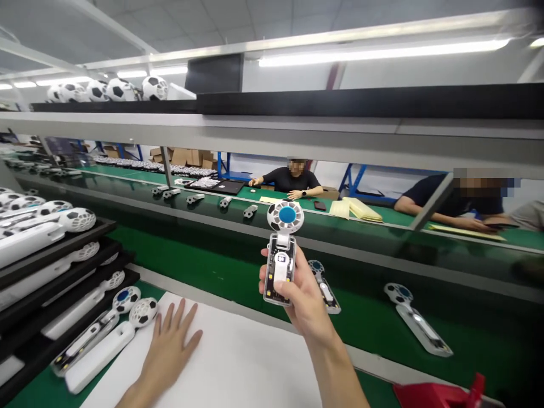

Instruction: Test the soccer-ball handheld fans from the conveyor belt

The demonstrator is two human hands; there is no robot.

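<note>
My right hand [301, 289] is closed round a small handheld fan [281, 266] with a clear body, a round soccer-pattern head and a blue centre. The fan is upright, and my thumb lies on its front. My left hand [170, 340] rests flat with fingers spread on a white sheet [238, 357], holding nothing. Just left of it, a white fan [102, 354] and a clear-bodied fan [91, 331] lie on the green surface.
Black trays [97, 226] of fans are stacked at the left. More fans lie on the green conveyor [187, 255], one [419, 320] at the right. A red object [437, 395] sits at the lower right. Two people sit across the line, below a long shelf [297, 141].
</note>
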